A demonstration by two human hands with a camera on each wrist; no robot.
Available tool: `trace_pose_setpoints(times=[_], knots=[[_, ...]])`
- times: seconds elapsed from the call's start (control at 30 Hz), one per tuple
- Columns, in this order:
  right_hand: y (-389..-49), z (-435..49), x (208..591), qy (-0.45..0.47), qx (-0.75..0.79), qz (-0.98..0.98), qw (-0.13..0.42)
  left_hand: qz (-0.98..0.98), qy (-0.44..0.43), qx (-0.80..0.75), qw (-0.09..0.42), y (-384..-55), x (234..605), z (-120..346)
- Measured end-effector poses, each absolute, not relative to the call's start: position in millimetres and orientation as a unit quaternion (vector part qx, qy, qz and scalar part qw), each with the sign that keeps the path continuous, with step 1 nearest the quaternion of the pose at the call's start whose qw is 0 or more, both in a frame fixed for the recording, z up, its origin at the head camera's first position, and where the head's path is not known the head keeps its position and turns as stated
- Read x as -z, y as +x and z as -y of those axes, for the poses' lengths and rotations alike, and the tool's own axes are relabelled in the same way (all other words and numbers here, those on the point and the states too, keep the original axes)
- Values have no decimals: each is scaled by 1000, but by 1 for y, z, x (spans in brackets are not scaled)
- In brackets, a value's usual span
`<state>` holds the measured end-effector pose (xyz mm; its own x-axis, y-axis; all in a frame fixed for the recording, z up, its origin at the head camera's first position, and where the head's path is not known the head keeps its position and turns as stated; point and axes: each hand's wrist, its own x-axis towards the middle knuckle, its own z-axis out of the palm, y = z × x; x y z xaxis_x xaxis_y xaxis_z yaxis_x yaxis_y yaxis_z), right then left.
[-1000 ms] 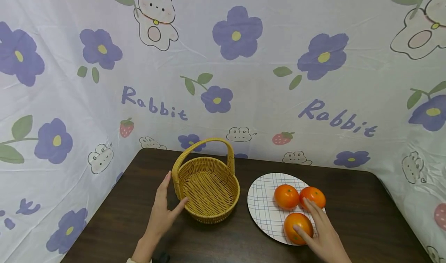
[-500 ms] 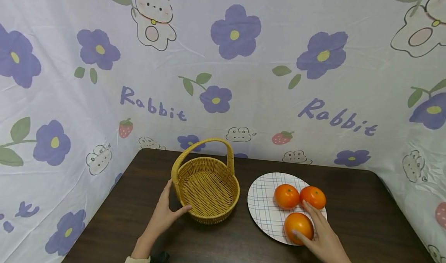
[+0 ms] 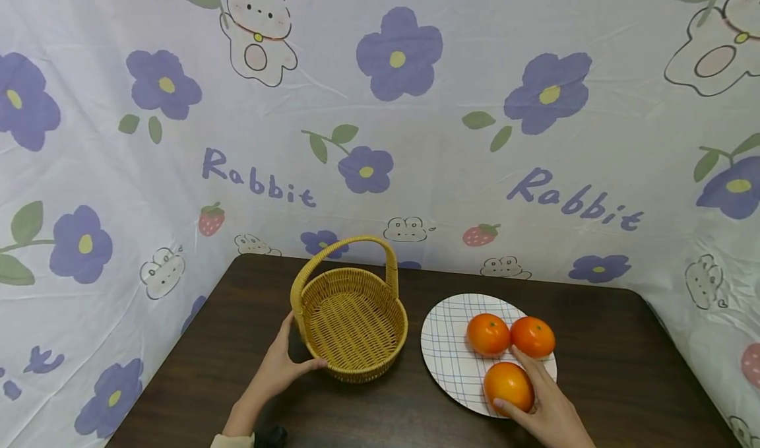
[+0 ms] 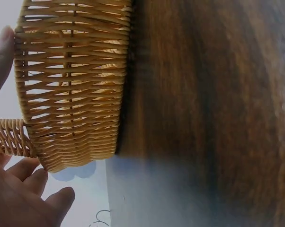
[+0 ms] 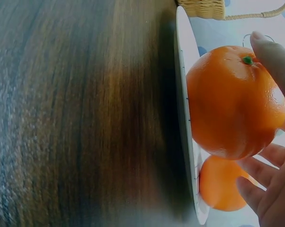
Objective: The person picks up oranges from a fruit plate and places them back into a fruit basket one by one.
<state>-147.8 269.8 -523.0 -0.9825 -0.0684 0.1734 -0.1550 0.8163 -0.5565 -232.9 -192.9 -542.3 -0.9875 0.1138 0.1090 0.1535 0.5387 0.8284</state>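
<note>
A yellow wicker basket point(image 3: 354, 329) with a tall arched handle stands on the dark table. My left hand point(image 3: 279, 365) is at its left side, thumb at the near rim and relaxed fingers by the handle's base. In the left wrist view the fingertips lie close to the weave. On a round white checked plate point(image 3: 445, 342), my right hand point(image 3: 552, 405) curves round the nearest orange point(image 3: 508, 386), thumb in front and fingers behind. That orange point(image 5: 235, 104) still rests low by the plate in the right wrist view. Two more oranges, one left point(image 3: 488, 334) and one right point(image 3: 533, 337), lie behind it.
The dark wooden table point(image 3: 386, 415) runs back to a white cloth point(image 3: 439, 144) printed with flowers and rabbits. The cloth also hangs at both sides. A dark object point(image 3: 271, 435) shows by the left wrist.
My left hand has closed in on the basket, its thumb reaching the rim. My right thumb and fingers have drawn in round the nearest orange. The basket and plate stay put.
</note>
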Motion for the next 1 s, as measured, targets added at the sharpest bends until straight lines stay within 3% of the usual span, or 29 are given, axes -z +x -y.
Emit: trace_pose_setpoints(times=[1.0], knots=[[-152,-263,525,113,-282,939,159,889,-58,453,5,-232,546,194]])
